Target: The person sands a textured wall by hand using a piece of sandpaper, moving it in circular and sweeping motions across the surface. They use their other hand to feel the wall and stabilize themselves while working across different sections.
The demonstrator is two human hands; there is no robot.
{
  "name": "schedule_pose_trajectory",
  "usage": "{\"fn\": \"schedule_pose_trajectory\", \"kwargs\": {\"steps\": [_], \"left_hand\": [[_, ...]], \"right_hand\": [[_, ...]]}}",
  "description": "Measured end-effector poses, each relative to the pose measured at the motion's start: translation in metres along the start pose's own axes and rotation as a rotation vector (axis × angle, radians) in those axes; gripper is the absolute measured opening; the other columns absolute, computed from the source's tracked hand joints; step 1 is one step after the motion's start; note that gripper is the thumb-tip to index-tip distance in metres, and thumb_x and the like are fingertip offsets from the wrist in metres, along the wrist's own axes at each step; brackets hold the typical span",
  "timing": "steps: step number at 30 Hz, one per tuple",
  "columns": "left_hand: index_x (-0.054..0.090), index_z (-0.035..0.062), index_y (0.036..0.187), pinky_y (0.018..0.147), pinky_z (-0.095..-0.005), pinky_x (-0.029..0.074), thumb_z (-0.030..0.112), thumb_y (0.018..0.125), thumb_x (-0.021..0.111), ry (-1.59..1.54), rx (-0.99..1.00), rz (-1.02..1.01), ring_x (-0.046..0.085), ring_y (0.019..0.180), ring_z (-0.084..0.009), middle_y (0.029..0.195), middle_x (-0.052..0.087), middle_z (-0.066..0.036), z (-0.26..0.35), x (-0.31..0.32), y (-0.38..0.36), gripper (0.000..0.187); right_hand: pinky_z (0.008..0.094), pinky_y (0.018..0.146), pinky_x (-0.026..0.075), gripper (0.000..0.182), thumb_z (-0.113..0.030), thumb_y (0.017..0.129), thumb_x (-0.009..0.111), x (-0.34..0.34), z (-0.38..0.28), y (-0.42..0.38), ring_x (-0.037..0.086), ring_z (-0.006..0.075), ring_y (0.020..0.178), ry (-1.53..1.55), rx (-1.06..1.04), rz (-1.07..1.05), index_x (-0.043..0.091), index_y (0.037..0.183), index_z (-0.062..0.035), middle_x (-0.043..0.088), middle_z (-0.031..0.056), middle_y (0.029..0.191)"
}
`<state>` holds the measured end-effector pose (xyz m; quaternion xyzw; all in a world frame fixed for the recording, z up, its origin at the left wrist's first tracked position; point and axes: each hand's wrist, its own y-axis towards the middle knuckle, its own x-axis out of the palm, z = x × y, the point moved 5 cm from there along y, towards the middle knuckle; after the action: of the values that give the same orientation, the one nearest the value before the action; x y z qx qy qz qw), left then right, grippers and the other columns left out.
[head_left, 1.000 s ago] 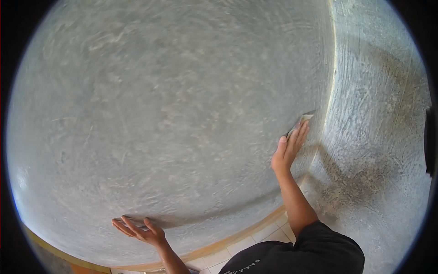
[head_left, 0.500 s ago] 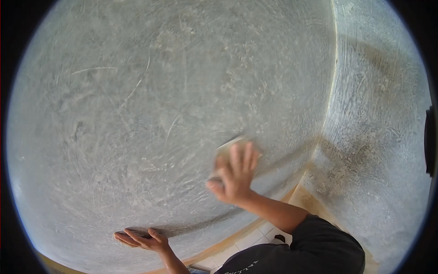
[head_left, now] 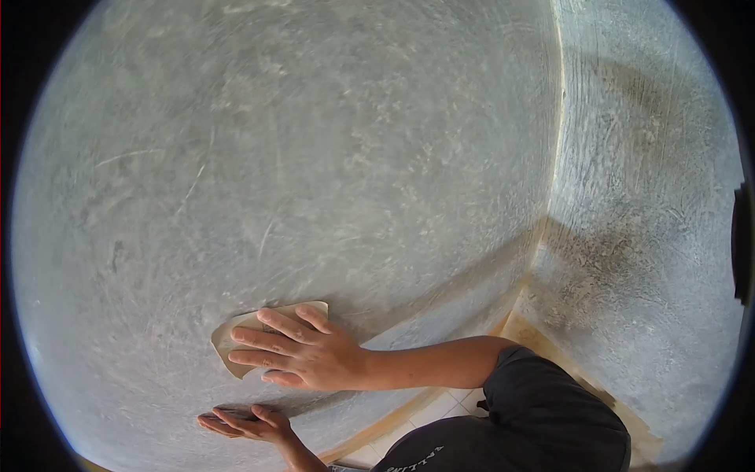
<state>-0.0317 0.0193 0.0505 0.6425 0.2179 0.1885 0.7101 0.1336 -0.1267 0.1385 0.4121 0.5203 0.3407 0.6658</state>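
Note:
My right hand [head_left: 307,354] lies with spread fingers over a tan sheet of sandpaper [head_left: 224,344], pressing it flat against the grey wall [head_left: 377,173]. The sheet's top edge and curled left corner stick out past the fingers; the rest is under the hand. Lower and to the left, my left hand [head_left: 252,425] rests against the same wall, its fingers apart and nothing visible in it. Faint pale scratches and swirl marks cover the wall surface.
On the right, a rougher, streaked wall [head_left: 645,197] meets this one at a pale corner line [head_left: 560,102]. Along the bottom run a tan strip [head_left: 393,429] and white floor tiles [head_left: 432,413]. A dark object [head_left: 741,244] shows at the right edge.
My right hand has swept left and down across the wall with the sandpaper, coming near my left hand. The left hand stays almost in place, and the view has shifted slightly.

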Motion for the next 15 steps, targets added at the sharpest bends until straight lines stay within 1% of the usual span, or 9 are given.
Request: {"fn": "schedule_pose_trajectory", "kwargs": {"steps": [3, 5, 6, 7, 9, 10, 11, 13, 15], "left_hand": [[0.031, 0.0045, 0.16, 0.12, -0.0662, 0.021, 0.057, 0.108, 0.038, 0.025, -0.094, -0.03, 0.017, 0.156, -0.0459, 0.168, 0.018, -0.028, 0.017, 0.0, -0.003, 0.074], [0.031, 0.0045, 0.161, 0.121, -0.0664, 0.02, 0.057, 0.108, 0.038, 0.012, -0.101, -0.036, 0.016, 0.156, -0.0456, 0.168, 0.018, -0.027, 0.038, 0.003, -0.006, 0.075], [0.031, 0.0046, 0.161, 0.121, -0.0666, 0.02, 0.058, 0.108, 0.038, -0.002, -0.111, -0.047, 0.016, 0.156, -0.0453, 0.168, 0.018, -0.027, 0.049, 0.006, -0.009, 0.075], [0.031, 0.0046, 0.161, 0.121, -0.0666, 0.02, 0.058, 0.108, 0.038, -0.002, -0.112, -0.045, 0.016, 0.156, -0.0453, 0.168, 0.018, -0.027, 0.06, 0.009, -0.01, 0.075], [0.031, 0.005, 0.161, 0.121, -0.0668, 0.018, 0.058, 0.108, 0.039, -0.034, -0.106, -0.029, 0.016, 0.156, -0.0448, 0.168, 0.018, -0.027, 0.085, 0.016, -0.012, 0.075], [0.031, 0.0056, 0.161, 0.121, -0.0669, 0.018, 0.058, 0.107, 0.039, -0.024, -0.109, -0.038, 0.016, 0.156, -0.0448, 0.168, 0.019, -0.026, 0.096, 0.018, -0.014, 0.076], [0.031, 0.0056, 0.161, 0.121, -0.0669, 0.018, 0.058, 0.107, 0.039, -0.02, -0.109, -0.041, 0.016, 0.156, -0.0448, 0.168, 0.019, -0.026, 0.105, 0.02, -0.016, 0.076], [0.031, 0.0055, 0.161, 0.121, -0.0667, 0.018, 0.059, 0.107, 0.039, 0.011, -0.092, -0.066, 0.015, 0.157, -0.0445, 0.169, 0.018, -0.026, 0.121, 0.025, -0.021, 0.076], [0.028, 0.0037, 0.161, 0.121, -0.0683, 0.016, 0.057, 0.107, 0.039, 0.033, -0.088, -0.103, 0.01, 0.157, -0.0463, 0.169, 0.014, -0.028, 0.134, 0.027, -0.023, 0.077]], "right_hand": [[0.0546, 0.126, 0.005, 0.069, -0.064, 0.098, 0.053, -0.015, 0.027, -0.001, 0.016, 0.0309, 0.159, -0.021, -0.014, 0.02, 0.034, 0.161, -0.0437, 0.025, -0.0029, 0.172], [0.0563, 0.126, 0.005, 0.069, -0.066, 0.098, 0.051, -0.029, 0.056, -0.007, 0.016, 0.0311, 0.159, -0.098, 0.056, 0.097, 0.035, 0.161, -0.0436, 0.027, -0.0021, 0.172], [0.0572, 0.126, 0.003, 0.066, -0.067, 0.098, 0.05, -0.04, 0.072, -0.009, 0.016, 0.0338, 0.159, -0.154, 0.056, 0.11, 0.041, 0.158, -0.0429, 0.03, -0.0001, 0.171], [0.0572, 0.126, 0.003, 0.066, -0.067, 0.098, 0.05, -0.048, 0.086, -0.014, 0.016, 0.0338, 0.159, -0.155, 0.054, 0.112, 0.041, 0.158, -0.0429, 0.03, -0.0001, 0.171], [0.0595, 0.125, 0.002, 0.062, -0.069, 0.098, 0.047, -0.062, 0.12, -0.027, 0.016, 0.0371, 0.159, -0.151, 0.124, 0.154, 0.049, 0.154, -0.0419, 0.031, 0.0021, 0.17], [0.0623, 0.123, 0.005, 0.061, -0.071, 0.099, 0.045, -0.07, 0.135, -0.033, 0.016, 0.0407, 0.158, -0.202, 0.122, 0.164, 0.054, 0.15, -0.0403, 0.031, 0.0059, 0.17], [0.0623, 0.123, 0.005, 0.061, -0.071, 0.099, 0.045, -0.079, 0.152, -0.039, 0.016, 0.0407, 0.158, -0.198, 0.122, 0.162, 0.054, 0.15, -0.0403, 0.031, 0.0059, 0.17], [0.061, 0.125, 0.0, 0.064, -0.07, 0.1, 0.042, -0.101, 0.187, -0.052, 0.011, 0.0375, 0.16, -0.196, 0.162, 0.214, 0.043, 0.157, -0.0408, 0.026, 0.0043, 0.172], [0.062, 0.125, 0.003, 0.065, -0.072, 0.099, 0.042, -0.117, 0.221, -0.069, 0.012, 0.0394, 0.159, -0.233, 0.176, 0.186, 0.047, 0.155, -0.0397, 0.026, 0.0076, 0.172]]}}
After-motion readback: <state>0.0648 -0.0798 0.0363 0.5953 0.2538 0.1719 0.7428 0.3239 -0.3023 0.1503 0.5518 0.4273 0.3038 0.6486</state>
